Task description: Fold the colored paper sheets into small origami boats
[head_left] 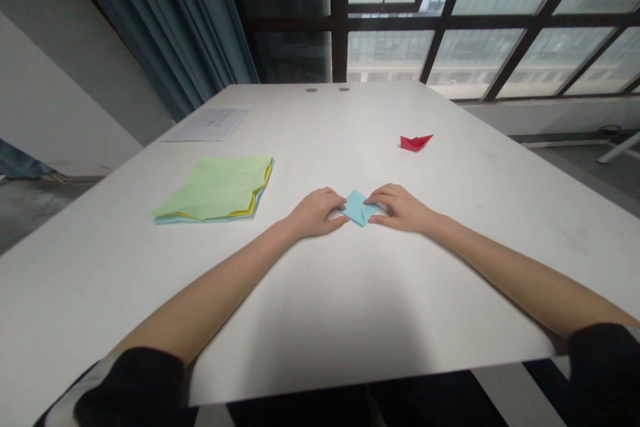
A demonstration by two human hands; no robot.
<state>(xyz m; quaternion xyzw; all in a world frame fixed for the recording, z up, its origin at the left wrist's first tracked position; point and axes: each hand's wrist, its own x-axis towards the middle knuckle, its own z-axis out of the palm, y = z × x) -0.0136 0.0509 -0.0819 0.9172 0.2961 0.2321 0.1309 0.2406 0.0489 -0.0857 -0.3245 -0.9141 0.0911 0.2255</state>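
A small light blue folded paper (358, 207) lies diamond-shaped on the white table, with a crease or flap edge showing near its lower corner. My left hand (320, 212) grips its left corner between thumb and fingers. On the opposite side, my right hand (397, 208) has its fingers on the right corner, thumb close to the lower right edge. Both hands rest on the tabletop. Beyond my right hand sits a red folded paper boat (416, 143).
To the left lies a stack of green, yellow and blue paper sheets (220, 187) with uneven edges. Farther back is a printed white sheet (210, 124). The white table (320, 307) reaches toward the windows, and a blue curtain (170, 20) hangs at the left.
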